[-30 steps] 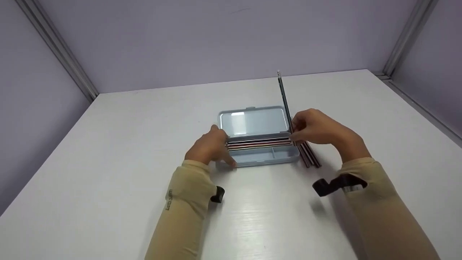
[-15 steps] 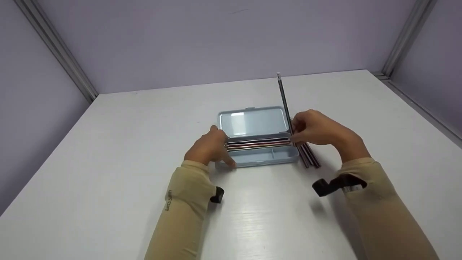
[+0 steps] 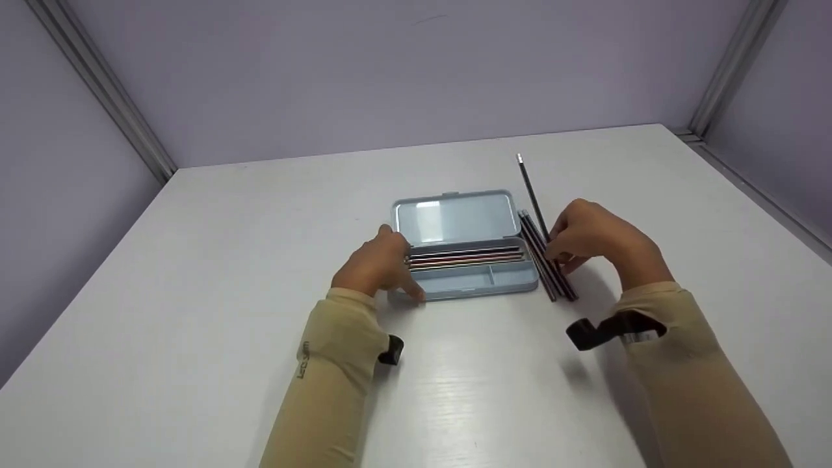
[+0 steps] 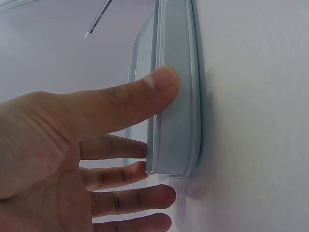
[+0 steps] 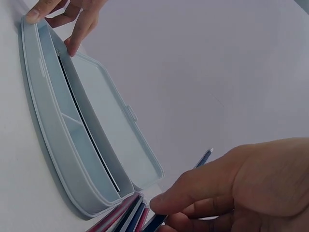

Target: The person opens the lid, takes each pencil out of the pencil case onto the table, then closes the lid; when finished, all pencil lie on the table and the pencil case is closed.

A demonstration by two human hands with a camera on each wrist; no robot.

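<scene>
A pencil [image 3: 534, 195] is pinched in the right hand [image 3: 588, 235], its tip end raised and slanted away toward the far side of the counter [image 3: 195, 292]; the lower end is hidden behind the fingers [image 5: 193, 188], which are curled round it, thumb over the shaft as seen from the right wrist

Just below the right hand a loose pile of pencils [image 3: 545, 260] is laid on the counter, touching or just beside the right end of the case [image 3: 474, 283]; in the right wrist view their red and dark ends [image 5: 126, 212] are seen against the case's corner

The case, pale blue, is set open near the middle of the counter, lid [image 3: 455, 218] tilted back on the far side. Several pencils [image 3: 465, 258] are laid lengthwise in the rear compartment of the tray; the front part is split by a short divider

The left end of the case is steadied by the left hand [image 3: 380, 266]: the thumb [image 4: 145, 94] is pressed flat along the near wall, the other fingers [image 4: 120, 174] nearly straight at the end wall, nothing being gripped

Both forearms are covered by tan sleeves [image 3: 338, 364], a black strap [image 3: 588, 333] shown at the right wrist. The counter is white, backed by lilac walls [image 3: 390, 71] with metal corner rails [image 3: 97, 91]
</scene>
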